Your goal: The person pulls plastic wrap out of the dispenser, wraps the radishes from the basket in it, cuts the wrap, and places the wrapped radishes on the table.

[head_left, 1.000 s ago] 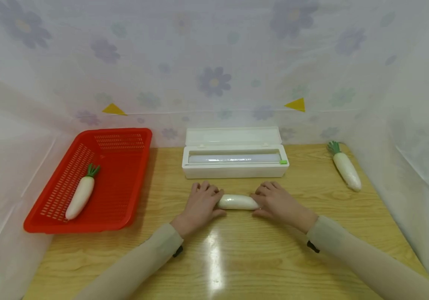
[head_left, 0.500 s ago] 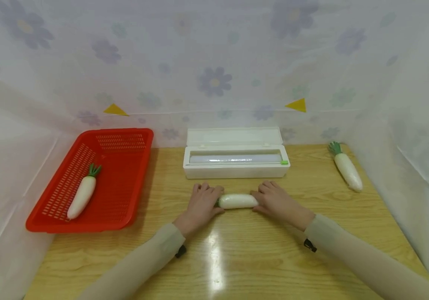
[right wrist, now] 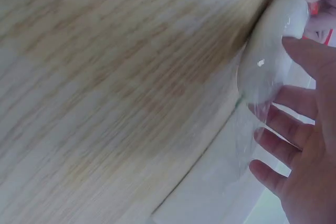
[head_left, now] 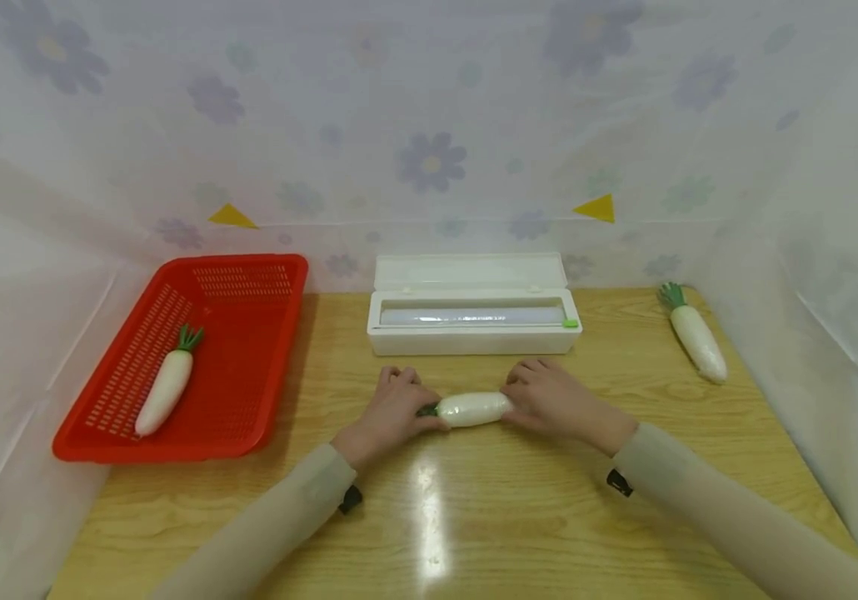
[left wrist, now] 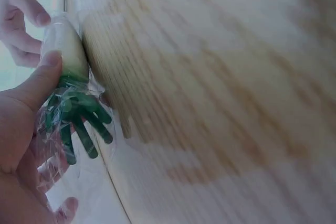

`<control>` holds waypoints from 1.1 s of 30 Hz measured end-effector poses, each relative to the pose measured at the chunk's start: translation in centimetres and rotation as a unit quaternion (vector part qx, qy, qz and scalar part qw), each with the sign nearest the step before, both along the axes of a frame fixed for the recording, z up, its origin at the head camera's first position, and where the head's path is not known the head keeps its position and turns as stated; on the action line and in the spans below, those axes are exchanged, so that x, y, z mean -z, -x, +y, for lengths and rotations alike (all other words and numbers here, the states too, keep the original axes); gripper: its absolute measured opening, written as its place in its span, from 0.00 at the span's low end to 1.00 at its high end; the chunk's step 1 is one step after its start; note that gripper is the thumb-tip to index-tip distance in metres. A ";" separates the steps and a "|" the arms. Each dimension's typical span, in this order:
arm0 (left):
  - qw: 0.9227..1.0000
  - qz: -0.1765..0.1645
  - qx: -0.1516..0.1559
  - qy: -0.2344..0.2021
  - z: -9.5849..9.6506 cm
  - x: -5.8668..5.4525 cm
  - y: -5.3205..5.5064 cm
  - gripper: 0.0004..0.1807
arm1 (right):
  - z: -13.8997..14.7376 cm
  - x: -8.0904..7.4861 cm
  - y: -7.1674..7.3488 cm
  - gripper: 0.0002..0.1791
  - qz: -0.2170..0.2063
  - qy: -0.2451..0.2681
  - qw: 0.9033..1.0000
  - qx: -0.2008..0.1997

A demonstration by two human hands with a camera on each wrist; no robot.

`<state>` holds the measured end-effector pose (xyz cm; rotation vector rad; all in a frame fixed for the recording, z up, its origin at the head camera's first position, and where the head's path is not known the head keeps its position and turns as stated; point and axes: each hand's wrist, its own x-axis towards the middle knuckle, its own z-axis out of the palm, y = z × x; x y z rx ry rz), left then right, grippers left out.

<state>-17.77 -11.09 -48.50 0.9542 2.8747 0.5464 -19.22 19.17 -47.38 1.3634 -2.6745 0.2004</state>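
Observation:
A white radish (head_left: 473, 409) in clear plastic wrap lies crosswise on the wooden table, in the middle of the head view. My left hand (head_left: 389, 416) grips its leafy end; in the left wrist view the thumb (left wrist: 46, 74) presses near the green leaves (left wrist: 84, 121), over which crinkled wrap (left wrist: 50, 150) hangs. At the pointed end, my right hand (head_left: 560, 406) holds the radish between thumb and fingers. A loose flap of film (right wrist: 249, 140) sticks out past that end in the right wrist view, beside the fingers.
Behind the hands stands a white cling film box (head_left: 474, 342), lid up, with a roll (head_left: 471, 316) inside and a green slider (head_left: 570, 323). A red basket (head_left: 279, 367) at left holds another radish (head_left: 166, 390). A wrapped-looking radish (head_left: 699, 342) lies at far right.
The left hand has shifted slightly left along the leafy end, so more of the green leaves shows. The radish has turned a little, its leafy end now slightly lower in view.

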 end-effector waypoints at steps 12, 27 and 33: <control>1.000 0.008 -0.020 0.004 0.1 -0.3 0.3 0.23 | 0.0 1.0 0.9 0.17 -0.079 0.084 0.993 0.023; 0.983 0.133 -0.026 0.126 2.2 -1.9 0.1 0.22 | 0.4 0.9 1.6 0.14 -0.110 0.099 0.987 0.056; 0.996 0.071 -0.029 0.054 2.4 -1.8 0.0 0.16 | 0.6 1.1 1.1 0.12 -0.105 0.111 0.988 0.031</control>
